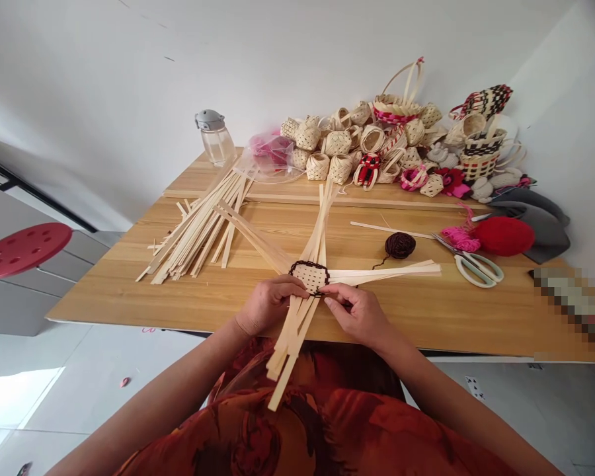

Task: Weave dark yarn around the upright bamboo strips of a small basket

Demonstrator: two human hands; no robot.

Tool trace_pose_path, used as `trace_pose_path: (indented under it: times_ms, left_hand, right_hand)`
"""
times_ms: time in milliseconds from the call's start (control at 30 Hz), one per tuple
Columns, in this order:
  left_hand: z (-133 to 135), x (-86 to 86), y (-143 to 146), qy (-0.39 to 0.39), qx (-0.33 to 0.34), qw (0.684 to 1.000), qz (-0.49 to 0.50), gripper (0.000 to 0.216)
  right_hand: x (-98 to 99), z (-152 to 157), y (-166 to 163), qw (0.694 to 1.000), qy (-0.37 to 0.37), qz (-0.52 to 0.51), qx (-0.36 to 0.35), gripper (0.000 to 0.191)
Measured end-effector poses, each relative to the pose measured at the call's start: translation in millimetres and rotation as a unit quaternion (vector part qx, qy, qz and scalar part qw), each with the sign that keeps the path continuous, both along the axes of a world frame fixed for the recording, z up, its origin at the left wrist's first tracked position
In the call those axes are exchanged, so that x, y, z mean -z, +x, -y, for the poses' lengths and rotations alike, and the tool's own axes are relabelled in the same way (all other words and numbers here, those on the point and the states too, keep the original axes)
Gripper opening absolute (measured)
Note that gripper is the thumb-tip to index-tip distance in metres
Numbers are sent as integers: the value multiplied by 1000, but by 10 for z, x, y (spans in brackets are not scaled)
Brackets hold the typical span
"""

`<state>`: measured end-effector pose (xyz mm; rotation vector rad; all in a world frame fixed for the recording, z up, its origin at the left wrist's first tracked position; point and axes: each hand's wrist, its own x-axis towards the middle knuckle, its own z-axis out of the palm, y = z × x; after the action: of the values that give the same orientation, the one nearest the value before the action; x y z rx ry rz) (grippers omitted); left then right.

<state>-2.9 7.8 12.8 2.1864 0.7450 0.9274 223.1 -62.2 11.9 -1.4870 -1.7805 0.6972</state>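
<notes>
A small woven square base (309, 274) of pale bamboo strips lies near the table's front edge, edged with dark brown cord. Long loose strip ends fan out from it towards me, away and to the right. My left hand (269, 303) pinches the base's near left edge with closed fingers. My right hand (356, 309) pinches the near right edge, fingers closed on the strips and the dark cord. A ball of dark brown cord (400, 244) sits behind and to the right, its strand running to the base.
A pile of bamboo strips (198, 228) lies at the left of the wooden table (129, 291). Several small woven baskets (391, 139) are heaped along the back. Scissors (476, 268), red yarn (504, 236), a plastic bottle (214, 137) and a red stool (24, 248) are around.
</notes>
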Motion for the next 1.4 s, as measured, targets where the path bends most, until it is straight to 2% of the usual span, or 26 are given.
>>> trace_pose_path:
  times_ms: [300,400,500,700,900,1067,1167,1333,1400]
  left_hand:
    - [29,119,-7,154,-44,985,-70,19]
    - [20,86,1,192,-21,977,-87,21]
    - [29,55,12,199,-9,976,-92,17]
    - [49,71,27,153,56,985,-62,15]
    - [-12,7,31,124,51,989,-55,10]
    - [-98,-94,-24,33,32,998,-42,13]
    - [-165,-73,-74,-17,24,1000,-9,15]
    - [-256,47,-122,-110,20,993,35,19]
    - [-260,53,-121,-115,24,992,44,18]
  right_hand:
    - [27,-21,-69,999,-8,50,8,18]
    - [30,-7,-82,999,-7,43,-5,17]
    - [44,-11,-90,999,0,52,0,17]
    - [72,-48,-76,998,17,58,-15,22]
    - [93,-64,-52,998,19,63,-23,27]
    - [60,-34,-93,999,53,-3,10,21]
    - [14,9,-150,995,80,-22,46,16]
    - [-8,50,-232,995,28,-31,92,11]
    - [5,36,-246,992,10,-56,113,12]
